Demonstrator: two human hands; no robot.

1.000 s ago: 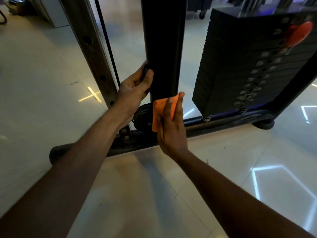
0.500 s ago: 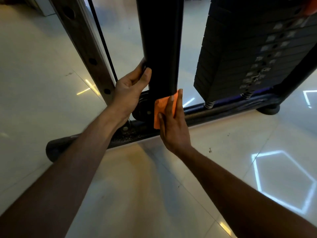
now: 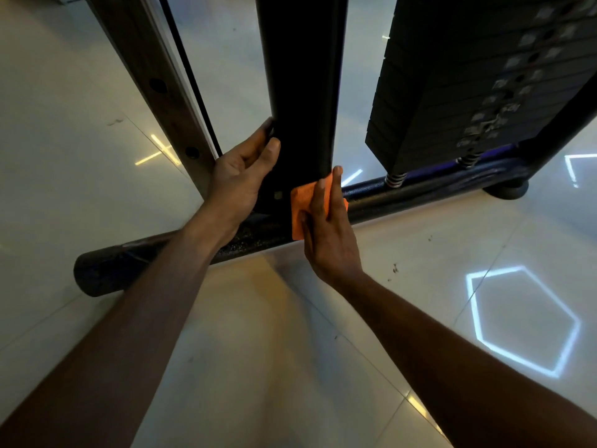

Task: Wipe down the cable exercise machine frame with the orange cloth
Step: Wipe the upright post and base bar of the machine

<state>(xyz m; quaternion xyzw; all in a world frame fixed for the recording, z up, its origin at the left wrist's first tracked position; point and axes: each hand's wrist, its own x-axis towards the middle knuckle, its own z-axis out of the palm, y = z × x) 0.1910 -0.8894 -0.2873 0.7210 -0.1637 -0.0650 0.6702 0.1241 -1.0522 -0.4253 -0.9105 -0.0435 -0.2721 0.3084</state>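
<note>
While my right hand (image 3: 329, 234) presses the orange cloth (image 3: 305, 205) flat-fingered against the foot of the black post (image 3: 300, 76), it's sitting right above the base bar (image 3: 420, 192). My left hand (image 3: 240, 176) curls loosely around the post's left edge.

My cloth (image 3: 303, 202) is orange woven fabric; the post (image 3: 300, 76) is matt black metal; the floor (image 3: 97, 92) is glossy tile.

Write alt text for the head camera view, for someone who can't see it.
A person's right hand presses an orange cloth flat against the foot of a black upright post while the left hand grips the post's side. A weight stack stands to the right.
</note>
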